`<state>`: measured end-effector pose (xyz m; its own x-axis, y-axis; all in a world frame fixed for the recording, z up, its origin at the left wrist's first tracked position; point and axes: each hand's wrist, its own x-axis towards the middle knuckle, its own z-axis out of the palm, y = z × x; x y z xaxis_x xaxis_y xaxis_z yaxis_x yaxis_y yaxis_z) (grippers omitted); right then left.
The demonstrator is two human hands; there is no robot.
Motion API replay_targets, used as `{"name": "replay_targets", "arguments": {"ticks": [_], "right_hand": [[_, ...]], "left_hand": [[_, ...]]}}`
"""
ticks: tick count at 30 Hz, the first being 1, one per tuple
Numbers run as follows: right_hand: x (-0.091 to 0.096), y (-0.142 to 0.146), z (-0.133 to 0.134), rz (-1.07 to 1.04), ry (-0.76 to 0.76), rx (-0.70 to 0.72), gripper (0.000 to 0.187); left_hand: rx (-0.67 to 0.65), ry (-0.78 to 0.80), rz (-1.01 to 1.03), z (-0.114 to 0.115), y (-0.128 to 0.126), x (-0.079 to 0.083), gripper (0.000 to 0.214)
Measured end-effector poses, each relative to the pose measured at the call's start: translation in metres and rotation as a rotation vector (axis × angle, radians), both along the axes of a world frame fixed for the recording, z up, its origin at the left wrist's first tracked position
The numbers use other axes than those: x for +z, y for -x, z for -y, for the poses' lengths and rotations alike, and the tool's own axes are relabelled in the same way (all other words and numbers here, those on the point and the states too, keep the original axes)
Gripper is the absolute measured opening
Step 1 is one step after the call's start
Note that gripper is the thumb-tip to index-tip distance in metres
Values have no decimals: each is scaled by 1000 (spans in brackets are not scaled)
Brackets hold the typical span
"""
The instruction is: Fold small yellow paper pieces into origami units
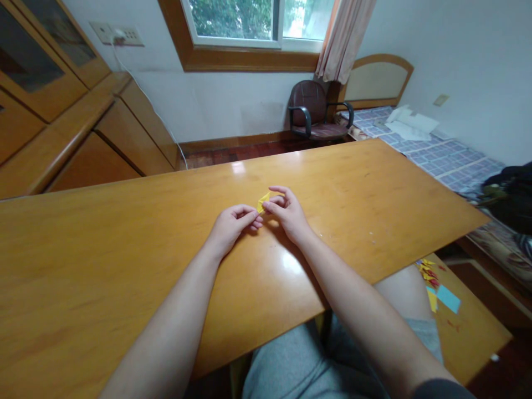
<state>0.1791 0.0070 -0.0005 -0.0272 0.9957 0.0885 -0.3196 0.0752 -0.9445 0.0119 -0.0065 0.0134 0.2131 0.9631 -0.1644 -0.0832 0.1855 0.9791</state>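
Both the left hand (pixel 233 224) and the right hand (pixel 286 213) are pinching a small folded yellow paper (pixel 263 200) with closed fingertips, just above the desk (pixel 124 260).

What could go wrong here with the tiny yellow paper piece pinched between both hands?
1. The yellow paper piece is small and partly hidden by the fingertips of the left hand and right hand, so a pinch could crease it off-line or tear it.
2. Held over the glossy table, it could slip free and slide away.
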Motion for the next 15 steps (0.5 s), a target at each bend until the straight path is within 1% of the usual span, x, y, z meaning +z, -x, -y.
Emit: {"name": "replay_targets", "arguments": {"ticks": [8, 15], "right_hand": [[2, 0, 1, 28, -45, -15, 46], [4, 1, 2, 38, -35, 3, 47]], "left_hand": [[-20, -12, -14, -1, 2, -3, 32], [-32, 7, 17, -1, 3, -1, 31]]}}
